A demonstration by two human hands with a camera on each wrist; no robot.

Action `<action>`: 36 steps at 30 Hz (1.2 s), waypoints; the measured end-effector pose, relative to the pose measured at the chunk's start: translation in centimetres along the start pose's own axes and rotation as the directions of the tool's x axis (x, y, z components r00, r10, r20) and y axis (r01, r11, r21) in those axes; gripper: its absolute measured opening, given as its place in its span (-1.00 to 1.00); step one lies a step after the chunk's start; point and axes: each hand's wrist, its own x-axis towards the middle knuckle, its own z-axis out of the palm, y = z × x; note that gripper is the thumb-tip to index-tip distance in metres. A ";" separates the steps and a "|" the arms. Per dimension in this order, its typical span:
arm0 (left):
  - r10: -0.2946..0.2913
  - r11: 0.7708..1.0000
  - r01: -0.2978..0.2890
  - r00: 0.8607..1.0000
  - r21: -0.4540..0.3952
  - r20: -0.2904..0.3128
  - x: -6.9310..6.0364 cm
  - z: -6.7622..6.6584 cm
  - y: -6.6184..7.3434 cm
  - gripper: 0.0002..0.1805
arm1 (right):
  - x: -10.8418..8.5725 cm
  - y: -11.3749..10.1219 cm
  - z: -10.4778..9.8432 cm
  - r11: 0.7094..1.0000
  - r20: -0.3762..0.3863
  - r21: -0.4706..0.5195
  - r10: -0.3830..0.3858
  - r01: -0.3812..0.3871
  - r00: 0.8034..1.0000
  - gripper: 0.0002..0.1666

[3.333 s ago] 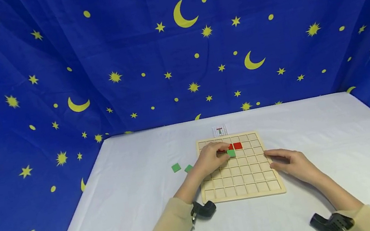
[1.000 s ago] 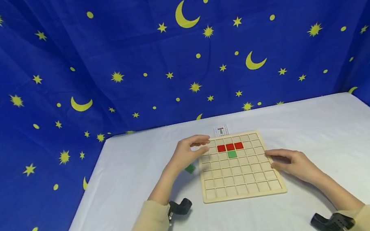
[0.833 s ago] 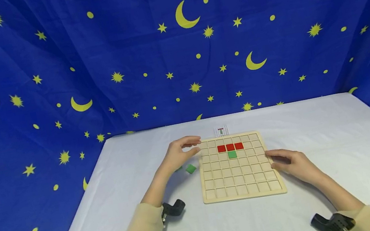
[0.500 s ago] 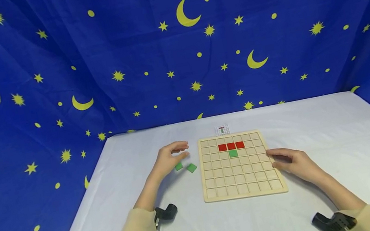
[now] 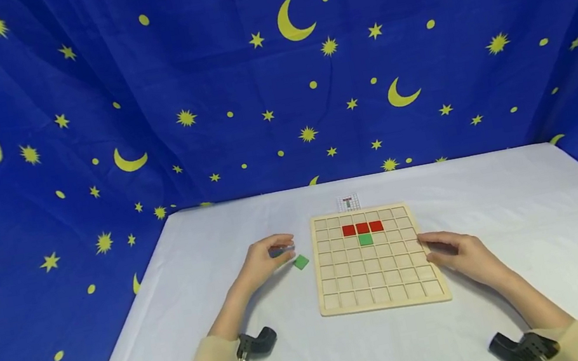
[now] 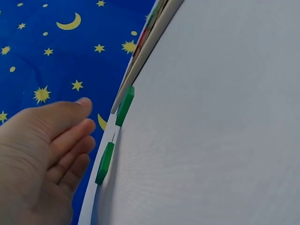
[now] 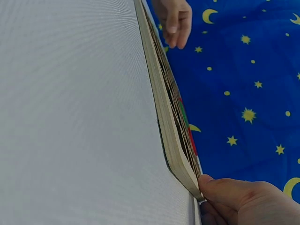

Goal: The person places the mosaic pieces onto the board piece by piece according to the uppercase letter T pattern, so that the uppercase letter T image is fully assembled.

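My left hand (image 5: pixel 261 261) hovers left of the board, thumb and fingers apart and loosely bent. Just beyond its fingertips in the left wrist view lies a green square tile (image 6: pixel 104 164), mostly hidden by the hand in the head view. A second loose green tile (image 5: pixel 301 261) lies between that hand and the board. The wooden grid board (image 5: pixel 386 305) carries a row of red tiles (image 5: pixel 362 228) with one green tile (image 5: pixel 366 239) under the middle one. My right hand (image 5: pixel 467 255) touches the board's right edge with thumb and fingertips, fingers nearly straight.
A small printed pattern card (image 5: pixel 348 202) lies behind the board's far edge. White cloth (image 5: pixel 388 350) covers the table. A blue curtain (image 5: pixel 246 72) with stars and moons hangs behind and at both sides.
My left hand has set a green tile under the red row, let go and moved left off the board, then lowered near the loose green tiles. The right hand has stayed at the board's edge.
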 end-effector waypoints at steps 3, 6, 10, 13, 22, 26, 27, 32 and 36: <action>0.004 1.000 -0.004 1.000 0.012 0.011 -0.3 0.3 0.1 -0.61 | -0.1 0.0 0.0 1.000 -0.002 -0.002 0.003 -0.003 1.000 -0.47; 0.008 0.999 -0.009 1.000 0.048 0.020 -0.4 0.6 0.1 -0.60 | -0.1 0.1 0.0 1.000 -0.003 0.002 0.006 -0.006 1.000 -0.47; -0.005 0.995 0.002 1.000 0.096 0.030 -0.5 0.9 0.1 -0.61 | -0.1 0.1 0.0 1.000 -0.004 0.007 0.002 -0.002 1.000 -0.47; -0.006 0.991 0.001 0.999 0.133 0.038 -0.5 1.0 0.2 -0.60 | 0.0 0.1 0.0 1.000 -0.006 0.009 -0.003 0.003 1.000 -0.48; 0.012 0.978 -0.025 0.998 0.209 0.062 -0.6 1.3 0.3 -0.46 | -0.1 0.2 0.1 1.000 -0.007 0.015 0.004 -0.004 1.000 -0.47; 0.022 0.972 -0.036 0.998 0.230 0.061 -0.6 1.4 0.2 -0.49 | -0.1 0.2 0.1 1.000 -0.011 0.011 -0.005 0.005 1.000 -0.48; 0.029 0.972 -0.041 0.998 0.229 0.058 -0.6 1.4 0.1 -0.51 | -0.1 0.2 0.1 1.000 -0.012 0.010 -0.008 0.008 1.000 -0.48; 0.069 0.973 -0.074 0.997 0.217 0.030 -0.6 1.4 -0.2 -0.59 | 0.0 0.2 0.1 1.000 -0.012 0.006 -0.018 0.018 1.000 -0.48; 0.062 0.975 -0.064 0.998 0.214 0.018 -0.5 1.3 -0.3 -0.58 | 0.0 0.1 0.0 1.000 -0.013 0.004 -0.014 0.014 1.000 -0.48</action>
